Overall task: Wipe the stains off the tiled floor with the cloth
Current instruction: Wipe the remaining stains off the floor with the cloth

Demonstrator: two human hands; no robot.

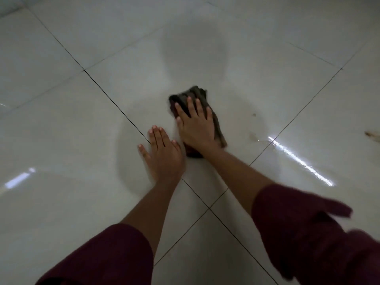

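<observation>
- The tiled floor is pale, glossy and large-format, with dark grout lines crossing diagonally; one crossing sits between the two forearms, low in the view.
- Bright streaks of reflected light lie on the tiles at the right and at the lower left, and soft shadows fall around the hands.
- Brownish stains mark the floor to the right of the cloth, near a grout line; another brown smear lies at the far right edge, well apart from the hands.
- Nothing stands between the cloth and the nearer stains.
- The cloth is dark, bunched and folded, lying on the tile near the middle of the view; its long axis runs from the upper left away from the person to the lower right.
- The right hand presses flat on the cloth, fingers straight and spread, no curled grip.
- The left hand rests flat on the bare floor just beside the cloth, fingers straight, lying across a grout line.
- Both forearms are bare below dark maroon sleeves.
</observation>
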